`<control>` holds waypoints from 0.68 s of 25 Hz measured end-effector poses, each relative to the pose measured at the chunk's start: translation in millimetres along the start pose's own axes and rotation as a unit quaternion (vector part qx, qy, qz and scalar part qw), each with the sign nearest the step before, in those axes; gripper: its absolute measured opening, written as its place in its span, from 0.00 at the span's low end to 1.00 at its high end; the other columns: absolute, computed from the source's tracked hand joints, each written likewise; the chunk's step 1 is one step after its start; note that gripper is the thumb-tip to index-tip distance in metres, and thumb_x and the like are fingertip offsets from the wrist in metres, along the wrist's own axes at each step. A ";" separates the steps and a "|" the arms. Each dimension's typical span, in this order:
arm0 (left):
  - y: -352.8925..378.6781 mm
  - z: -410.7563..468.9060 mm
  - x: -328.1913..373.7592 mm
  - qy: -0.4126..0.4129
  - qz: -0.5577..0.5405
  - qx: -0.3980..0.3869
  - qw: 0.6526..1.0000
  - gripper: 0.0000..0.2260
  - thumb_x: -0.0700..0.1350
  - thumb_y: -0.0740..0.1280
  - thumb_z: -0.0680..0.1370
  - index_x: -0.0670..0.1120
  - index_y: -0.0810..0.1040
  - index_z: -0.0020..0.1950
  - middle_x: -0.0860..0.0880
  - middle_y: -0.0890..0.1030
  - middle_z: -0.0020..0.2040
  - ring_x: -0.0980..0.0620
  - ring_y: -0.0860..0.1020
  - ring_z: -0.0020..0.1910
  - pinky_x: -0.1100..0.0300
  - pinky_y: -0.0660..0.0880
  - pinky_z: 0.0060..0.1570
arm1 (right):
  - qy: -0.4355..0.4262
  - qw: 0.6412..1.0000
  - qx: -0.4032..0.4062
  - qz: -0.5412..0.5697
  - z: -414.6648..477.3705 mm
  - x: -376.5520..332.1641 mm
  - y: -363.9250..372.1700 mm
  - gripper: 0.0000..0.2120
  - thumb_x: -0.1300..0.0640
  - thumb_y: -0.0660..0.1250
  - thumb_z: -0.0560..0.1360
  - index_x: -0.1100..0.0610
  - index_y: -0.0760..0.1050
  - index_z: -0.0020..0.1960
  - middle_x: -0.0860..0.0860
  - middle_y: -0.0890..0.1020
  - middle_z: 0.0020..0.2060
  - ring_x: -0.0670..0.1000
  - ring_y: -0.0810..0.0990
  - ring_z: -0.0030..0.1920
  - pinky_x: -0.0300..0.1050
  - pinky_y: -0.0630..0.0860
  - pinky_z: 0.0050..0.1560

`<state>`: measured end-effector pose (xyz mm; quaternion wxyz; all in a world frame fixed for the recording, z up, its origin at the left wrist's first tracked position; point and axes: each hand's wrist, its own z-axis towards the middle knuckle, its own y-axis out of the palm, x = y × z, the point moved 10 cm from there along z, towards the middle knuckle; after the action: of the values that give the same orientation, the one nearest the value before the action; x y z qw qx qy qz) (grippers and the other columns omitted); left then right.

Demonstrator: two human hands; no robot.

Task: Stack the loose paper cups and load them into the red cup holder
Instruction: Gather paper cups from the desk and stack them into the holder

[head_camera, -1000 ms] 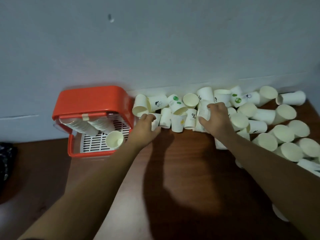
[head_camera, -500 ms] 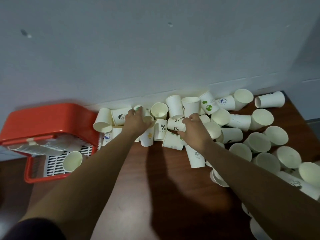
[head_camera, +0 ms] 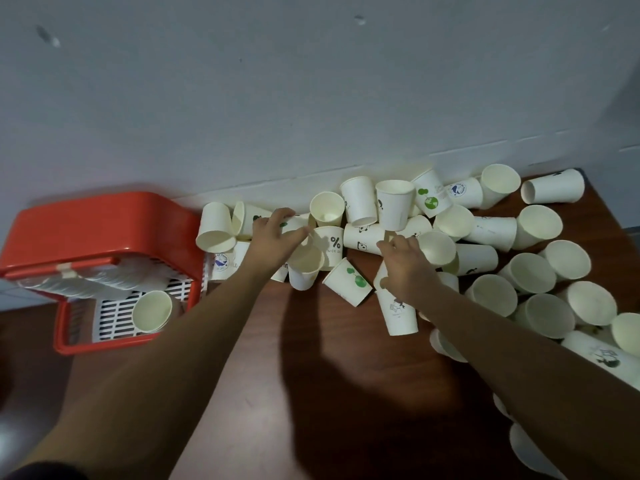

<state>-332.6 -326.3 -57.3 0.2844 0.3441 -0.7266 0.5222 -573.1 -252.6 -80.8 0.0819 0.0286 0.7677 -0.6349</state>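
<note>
Both hands reach into loose paper cups (head_camera: 394,209) heaped against the wall; the left hand (head_camera: 277,237) curls around one tipped cup (head_camera: 304,268), seemingly to begin stacking. The right hand (head_camera: 403,268) rests on the pile, fingers spread, clamping nothing; the red cup holder (head_camera: 100,230) waits just left (some stacks already inside).

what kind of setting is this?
Probably a plain indoor room, home or office, not a lab: dark wooden table pushed against a bare grey wall, strewn with loose paper cups beside a red cup holder.
</note>
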 end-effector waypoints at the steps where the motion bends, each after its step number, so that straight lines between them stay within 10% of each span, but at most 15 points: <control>1: -6.0 -5.3 -3.9 -0.001 -0.021 -0.003 1.000 0.20 0.54 0.71 0.73 0.57 0.75 0.65 0.48 0.69 0.64 0.54 0.71 0.64 0.66 0.71 0.52 | -0.004 1.000 0.012 -0.002 -1.2 0.0 -2.2 0.27 0.57 0.77 0.63 0.61 0.74 0.59 0.58 0.76 0.53 0.58 0.72 0.49 0.53 0.72 0.53; 10: -66.2 -75.8 -66.1 -0.066 -0.114 0.003 0.991 0.35 0.55 0.78 0.66 0.47 0.66 0.66 0.47 0.74 0.62 0.49 0.78 0.59 0.47 0.77 0.61 | 0.032 0.963 0.091 0.252 -29.1 -49.9 -47.1 0.13 0.67 0.65 0.74 0.64 0.77 0.59 0.57 0.78 0.51 0.56 0.78 0.51 0.51 0.75 0.53; 17: -98.2 -105.2 -108.0 -0.041 -0.043 -0.004 0.998 0.33 0.59 0.74 0.63 0.59 0.69 0.66 0.50 0.74 0.63 0.50 0.76 0.59 0.52 0.74 0.58 | 0.028 0.989 -0.020 0.143 -9.4 -141.2 -4.6 0.44 0.40 0.74 0.68 0.58 0.59 0.75 0.58 0.67 0.69 0.60 0.68 0.67 0.56 0.68 0.67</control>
<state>-183.7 -225.3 -54.7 0.2781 0.3949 -0.7241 0.4923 -435.5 -235.8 -51.8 0.1511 0.1540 0.7702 -0.6002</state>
